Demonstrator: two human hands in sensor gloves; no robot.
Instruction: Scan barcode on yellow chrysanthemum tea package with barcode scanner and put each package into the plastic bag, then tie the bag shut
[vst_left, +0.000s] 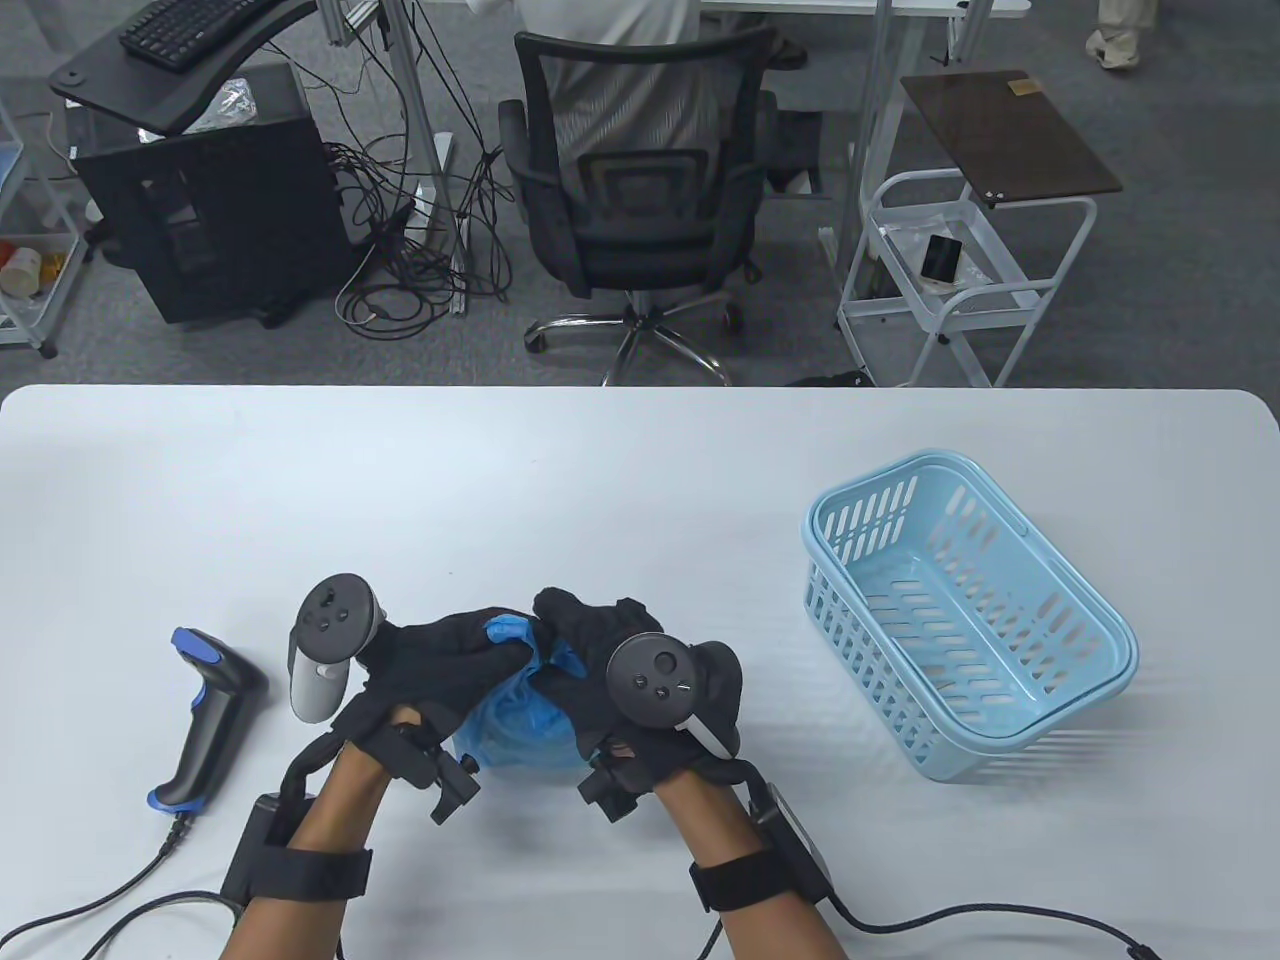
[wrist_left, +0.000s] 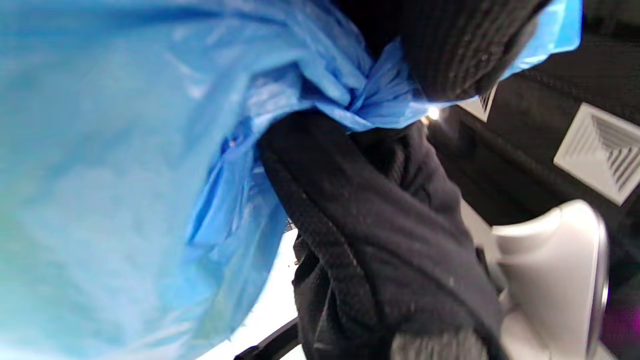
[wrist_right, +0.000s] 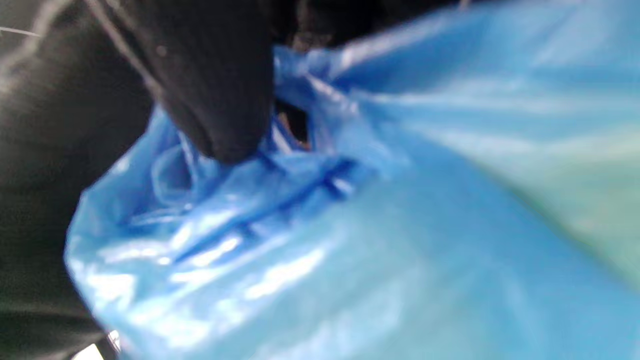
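Note:
The blue plastic bag (vst_left: 515, 720) sits on the white table (vst_left: 620, 480) between my two hands, bulging; a faint yellow-green tint shows through its film (wrist_right: 575, 200). My left hand (vst_left: 440, 655) pinches a bunched strip of the bag's top (vst_left: 505, 630). My right hand (vst_left: 590, 625) curls over the gathered plastic from the other side. In the left wrist view the twisted bag neck (wrist_left: 360, 100) runs between black gloved fingers (wrist_left: 450, 55). In the right wrist view a gloved fingertip (wrist_right: 225, 115) presses into the crumpled bag mouth (wrist_right: 300, 125). No tea package shows outside the bag.
The black and blue barcode scanner (vst_left: 205, 715) lies on the table left of my left hand, its cable trailing to the near edge. A light blue plastic basket (vst_left: 960, 610) stands tilted at the right. Beyond the table's far edge stands an office chair (vst_left: 640, 190).

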